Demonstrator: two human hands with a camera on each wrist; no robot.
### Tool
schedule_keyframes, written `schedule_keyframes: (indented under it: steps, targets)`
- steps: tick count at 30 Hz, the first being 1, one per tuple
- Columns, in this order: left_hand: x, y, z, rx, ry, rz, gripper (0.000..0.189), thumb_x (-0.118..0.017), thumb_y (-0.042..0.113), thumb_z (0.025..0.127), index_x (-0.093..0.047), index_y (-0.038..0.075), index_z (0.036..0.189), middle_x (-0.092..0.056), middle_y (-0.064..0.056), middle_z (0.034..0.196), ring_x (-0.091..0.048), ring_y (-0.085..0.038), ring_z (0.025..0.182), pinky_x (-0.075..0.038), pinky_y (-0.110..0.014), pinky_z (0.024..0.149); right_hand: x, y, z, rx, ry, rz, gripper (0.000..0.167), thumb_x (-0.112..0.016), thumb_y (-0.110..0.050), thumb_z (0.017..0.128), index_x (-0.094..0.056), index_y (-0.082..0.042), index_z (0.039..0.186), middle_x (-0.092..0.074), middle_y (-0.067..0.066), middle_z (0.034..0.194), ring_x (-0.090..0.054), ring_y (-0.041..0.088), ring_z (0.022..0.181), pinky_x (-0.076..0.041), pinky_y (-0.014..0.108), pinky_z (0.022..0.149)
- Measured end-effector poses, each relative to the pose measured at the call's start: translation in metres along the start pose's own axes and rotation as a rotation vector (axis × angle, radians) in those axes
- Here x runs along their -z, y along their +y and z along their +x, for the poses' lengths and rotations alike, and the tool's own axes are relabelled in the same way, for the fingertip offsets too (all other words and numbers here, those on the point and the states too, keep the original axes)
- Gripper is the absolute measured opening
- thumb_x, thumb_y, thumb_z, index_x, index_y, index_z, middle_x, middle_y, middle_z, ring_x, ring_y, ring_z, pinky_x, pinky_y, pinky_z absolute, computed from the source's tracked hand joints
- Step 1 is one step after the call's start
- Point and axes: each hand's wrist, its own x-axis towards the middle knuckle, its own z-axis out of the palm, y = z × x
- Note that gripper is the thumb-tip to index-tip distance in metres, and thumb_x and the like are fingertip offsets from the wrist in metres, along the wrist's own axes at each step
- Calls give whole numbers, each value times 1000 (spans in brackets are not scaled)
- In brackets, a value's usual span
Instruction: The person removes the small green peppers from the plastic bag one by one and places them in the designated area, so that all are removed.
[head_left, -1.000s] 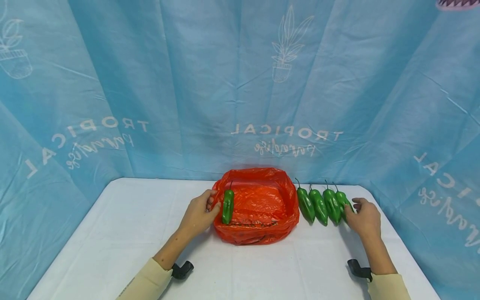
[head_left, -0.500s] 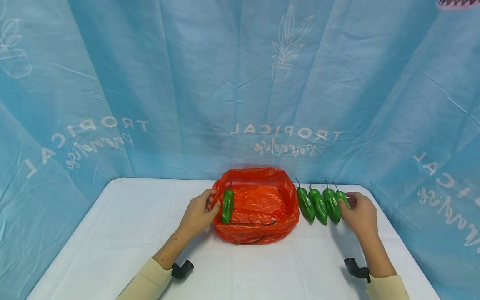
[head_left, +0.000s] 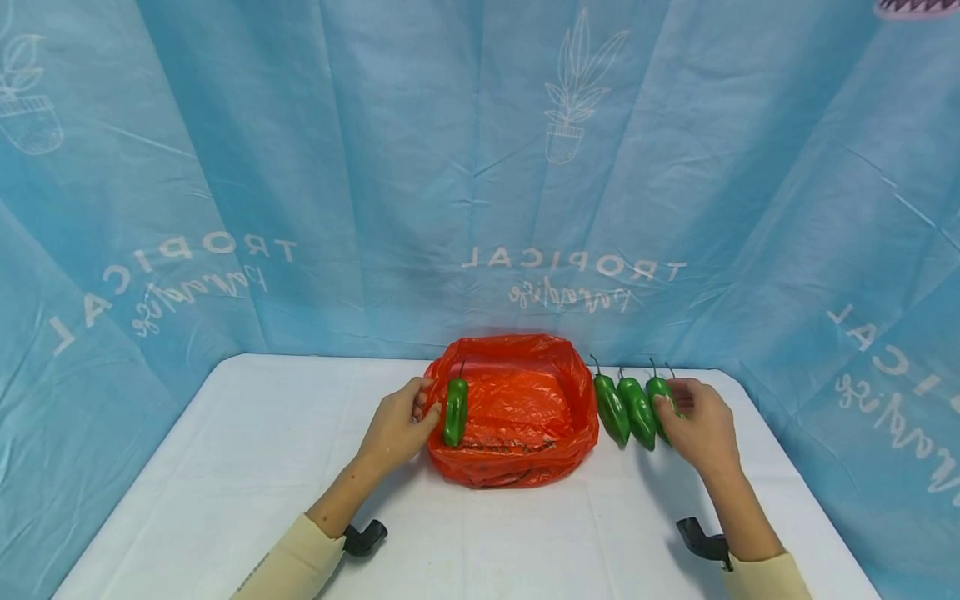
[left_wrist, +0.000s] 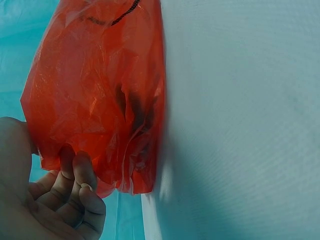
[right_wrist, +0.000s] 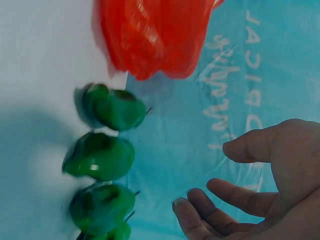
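A red plastic bag [head_left: 517, 475], its mouth spread wide, sits at the back middle of the table. My left hand [head_left: 396, 423] holds its left rim, fingers curled at the edge of the film in the left wrist view. Inside, along that side, lies a green chili pepper [head_left: 455, 414]. More green peppers [head_left: 637, 412] lie in a row to the right of the bag, stems toward the curtain. Over the right end of this row hovers my right hand [head_left: 701, 427], thumb and fingers apart with nothing between them; it partly hides the rightmost peppers in the head view.
A white-covered table [head_left: 570, 542] bears everything. Directly behind its back edge hangs a blue curtain [head_left: 420, 208] with white lettering, which also flanks both sides. Each wrist wears a black camera mount [head_left: 365, 540].
My right hand has moved left along the pepper row, from beside the rightmost pepper to over the last two. The left hand, the bag and the peppers have stayed put.
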Motion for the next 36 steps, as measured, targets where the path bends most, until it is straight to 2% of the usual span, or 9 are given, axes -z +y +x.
schedule_keyframes:
  steps: [13, 19, 36]
  targets:
    - [1, 0, 0, -2, -9, 4, 34, -72, 10, 96, -65, 1, 129, -60, -1, 89, -55, -14, 76, -49, -25, 68, -18, -36, -3, 110, -20, 65, 34, -74, -13, 97, -68, 5, 125, -69, 23, 111, -69, 39, 102, -60, 56, 89]
    - [0, -1, 0, -6, -9, 6, 33, -72, 10, 96, -65, 1, 128, -60, -1, 88, -54, -14, 75, -48, -25, 68, -29, -52, -8, 155, -44, 84, 33, -76, -13, 95, -69, 3, 124, -69, 20, 114, -68, 37, 102, -61, 54, 87]
    - [-1, -1, 0, -7, -7, 5, 30, -72, 10, 96, -65, 2, 124, -58, -2, 86, -54, -15, 75, -48, -25, 68, -52, -90, -19, 206, -104, 119, 34, -79, -14, 93, -70, 0, 122, -67, 15, 116, -67, 37, 104, -59, 51, 88]
